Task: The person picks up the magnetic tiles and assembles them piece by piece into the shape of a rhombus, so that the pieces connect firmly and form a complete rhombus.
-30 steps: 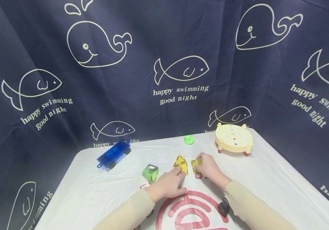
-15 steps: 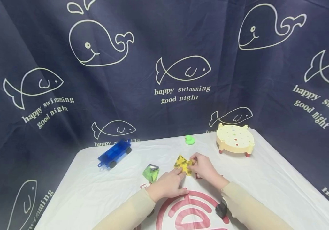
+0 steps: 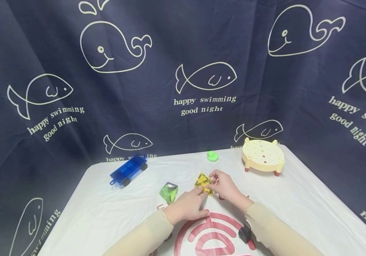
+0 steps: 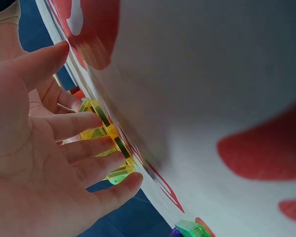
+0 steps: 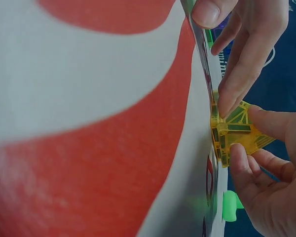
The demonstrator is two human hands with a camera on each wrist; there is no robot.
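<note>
Translucent yellow magnetic tiles (image 3: 202, 179) lie on the white table in the head view. My left hand (image 3: 187, 206) rests on them, its fingers fairly straight and spread. In the left wrist view its fingertips touch the row of yellow tiles (image 4: 107, 123). From the right, my right hand (image 3: 227, 186) pinches a yellow magnetic tile (image 5: 249, 140) between thumb and fingers. The right wrist view shows that tile standing up from the flat ones, at their edge. Whether it is joined to them I cannot tell. A green faceted tile shape (image 3: 168, 192) stands left of the yellow tiles.
A blue wheeled car base (image 3: 128, 170) sits at the back left of the white table (image 3: 106, 213). Behind the hands is a small green duck (image 3: 213, 156). A cream round stand (image 3: 263, 156) with short legs is at the back right. Dark printed curtain (image 3: 157, 42) hangs behind.
My right hand has brought its yellow tile leftward and tipped it up against the flat yellow tiles. The left hand has stayed on them. The view has shifted slightly.
</note>
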